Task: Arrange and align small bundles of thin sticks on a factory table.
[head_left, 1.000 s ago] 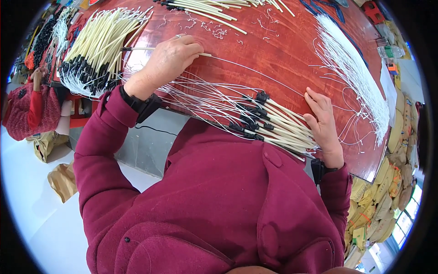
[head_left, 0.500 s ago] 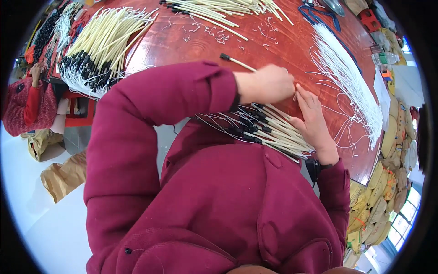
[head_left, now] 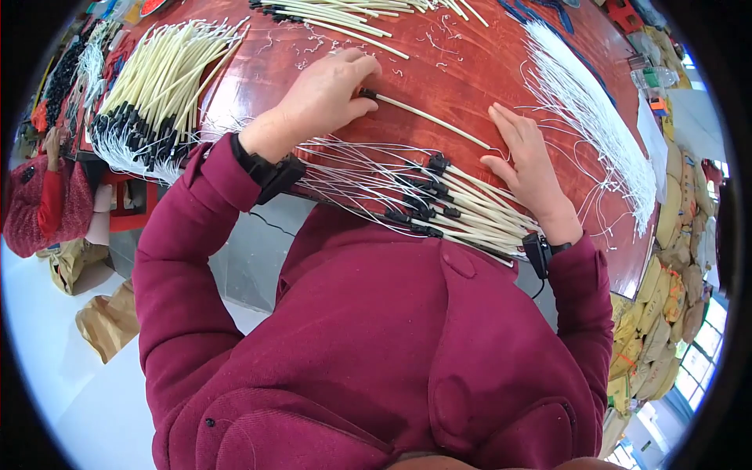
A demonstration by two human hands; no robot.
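A slim cream stick [head_left: 435, 120] with a black cap lies slantwise on the red table between my hands. My left hand [head_left: 325, 90] is at the capped end, thumb and fingers spaced apart around the cap; whether they touch it is unclear. At the other end rests my right hand [head_left: 526, 157], fingers stretched out and thumb apart. A thin white string loop shows beside the right fingertips. Nearer my body, a pile of similar sticks [head_left: 478, 205] with black caps lies along the table edge, long white strings [head_left: 352, 168] trailing left from it.
A large bundle of capped cream sticks [head_left: 168, 74] lies at the left. More sticks [head_left: 345, 31] lie at the far side, near white string scraps. White strings [head_left: 580, 102] are spread at the right, beside a blue cord [head_left: 540, 16]. Another person [head_left: 51, 196] sits far left; stacked sacks [head_left: 666, 313] stand right.
My left hand has swung left from beside my right hand to the stick's capped end. My right hand has stayed near the other end. The view has shifted slightly.
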